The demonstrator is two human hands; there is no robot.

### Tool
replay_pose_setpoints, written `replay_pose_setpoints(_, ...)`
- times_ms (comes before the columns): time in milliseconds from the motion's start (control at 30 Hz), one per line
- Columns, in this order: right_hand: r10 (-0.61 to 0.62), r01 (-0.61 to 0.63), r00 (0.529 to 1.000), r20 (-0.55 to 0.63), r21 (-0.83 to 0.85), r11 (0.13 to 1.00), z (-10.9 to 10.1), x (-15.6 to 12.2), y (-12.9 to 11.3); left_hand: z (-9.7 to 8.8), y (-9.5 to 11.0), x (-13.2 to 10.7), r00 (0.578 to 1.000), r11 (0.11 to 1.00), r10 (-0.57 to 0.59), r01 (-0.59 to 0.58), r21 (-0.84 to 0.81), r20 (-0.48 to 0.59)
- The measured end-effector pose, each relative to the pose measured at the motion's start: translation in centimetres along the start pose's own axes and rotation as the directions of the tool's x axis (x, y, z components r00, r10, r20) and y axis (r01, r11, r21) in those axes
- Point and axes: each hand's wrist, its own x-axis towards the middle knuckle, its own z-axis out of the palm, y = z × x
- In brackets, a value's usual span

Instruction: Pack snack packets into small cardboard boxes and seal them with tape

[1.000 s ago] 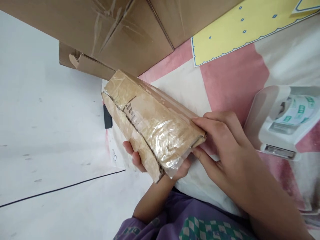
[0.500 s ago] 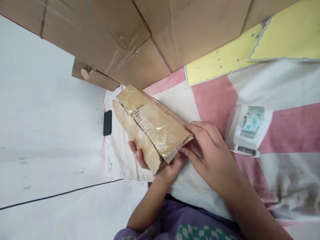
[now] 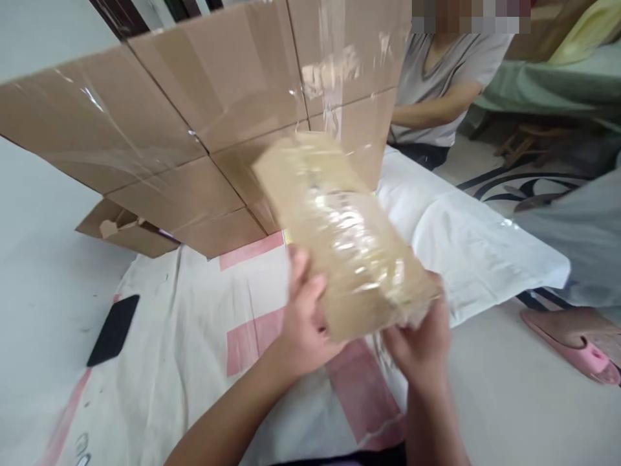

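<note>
A brown cardboard box (image 3: 334, 239), covered with shiny clear tape, is held up in front of me above the cloth. It is tilted and blurred by motion. My left hand (image 3: 308, 317) grips its near left side, with the fingers curled round the edge. At the near right corner my right hand (image 3: 422, 336) is closed on the box, thumb underneath. Behind the box rises a large taped cardboard panel (image 3: 179, 129), which the box's far end overlaps in view.
A pink and white cloth (image 3: 204, 310) covers the surface below. On its left lies a black phone-like slab (image 3: 114, 330). An open cardboard carton (image 3: 126, 226) stands by the wall. Another person (image 3: 441, 97) sits behind the panel; a pink slipper (image 3: 572, 343) is at right.
The view has swung up and right, bringing the other person into sight. The box has been lifted and turned, its broad taped face now showing. Both hands still hold it.
</note>
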Motion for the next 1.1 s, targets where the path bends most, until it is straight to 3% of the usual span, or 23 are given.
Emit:
replay_pose_setpoints(67,0.076,-0.088,0.985,-0.154,-0.073,0.993,-3.0,0.8,2.9,4.4,1.2,2.8,0.983,0.985,0.067,-0.038,-0.169,0.169)
replay_pose_setpoints(167,0.143,-0.213,0.937,-0.318,-0.197,0.957,-6.3,2.3,8.9,12.5,1.6,5.6,0.923,0.944,0.086,0.045,-0.327,0.376)
replay_pose_setpoints(267,0.168,-0.316,0.9,-0.402,-0.339,0.886,-7.8,4.1,14.7,19.9,0.4,6.8,0.872,0.942,0.046,0.124,-0.311,0.487)
replay_pose_setpoints(333,0.186,-0.359,0.879,-0.438,-0.355,0.863,-7.7,4.9,17.3,23.3,-0.6,7.1,0.87,0.946,0.02,0.143,-0.29,0.492)
replay_pose_setpoints(433,0.22,-0.383,0.855,-0.469,-0.287,0.878,-6.9,5.3,18.8,26.4,-1.6,7.6,0.888,0.951,0.004,0.139,-0.276,0.461)
replay_pose_setpoints(567,0.264,-0.4,0.858,-0.441,-0.25,0.882,-6.3,5.0,19.0,29.6,-2.7,9.3,0.914,0.963,-0.062,0.16,-0.215,0.401)
replay_pose_setpoints(767,0.28,-0.395,0.882,-0.378,-0.272,0.878,-6.5,4.9,19.9,35.1,-5.5,14.9,0.915,0.966,-0.237,0.258,-0.02,0.327)
replay_pose_setpoints(867,0.294,-0.407,0.877,-0.381,-0.261,0.875,-6.7,4.7,20.1,35.9,-6.4,17.9,0.874,0.94,-0.34,0.319,0.118,0.348)
replay_pose_setpoints(933,0.303,-0.415,0.867,-0.395,-0.237,0.879,-6.9,4.6,20.0,34.6,-6.7,19.1,0.845,0.937,-0.346,0.29,0.194,0.408)
replay_pose_setpoints(1000,0.306,-0.418,0.859,-0.41,-0.218,0.882,-7.2,4.6,19.8,31.5,-7.0,19.0,0.847,0.961,-0.258,0.173,0.217,0.465)
replay_pose_setpoints(1100,0.285,-0.404,0.876,-0.39,-0.267,0.875,-7.6,4.7,19.4,23.2,-8.4,16.2,0.862,0.982,-0.063,-0.036,0.186,0.503)
